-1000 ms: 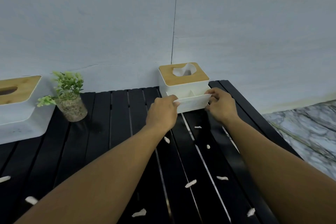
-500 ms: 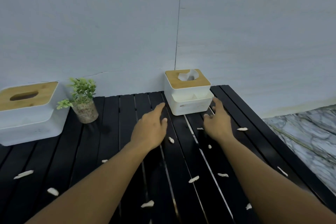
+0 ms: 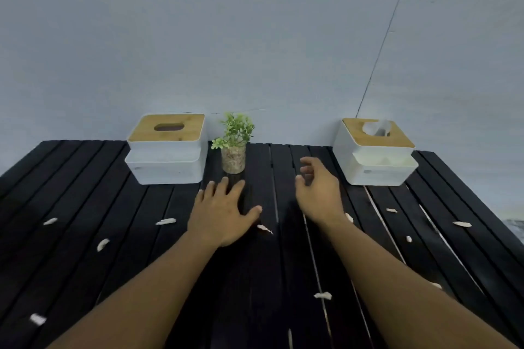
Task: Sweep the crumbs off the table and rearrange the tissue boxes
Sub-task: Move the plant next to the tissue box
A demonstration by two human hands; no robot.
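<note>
Head: rounded white tissue boxes [image 3: 167, 170], wooden lids [image 3: 144, 132], slatted table [image 3: 85, 207].

Pale grey wall [image 3: 255, 37], thin dark vertical seam [image 3: 379, 59], black slatted table [image 3: 71, 178]

I'm seeing table [image 3: 85, 201] as black wood w/ slight sheen; tissue boxes [image 3: 167, 168] looking matt white plastic w/ smooth wood lids [image 3: 141, 132]; crumbs [image 3: 166, 221] looking papery

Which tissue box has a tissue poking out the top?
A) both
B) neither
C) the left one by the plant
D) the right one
D: a tissue sticks up from the lid of the right tissue box, while the left tissue box beside the plant shows an empty slot.
</note>
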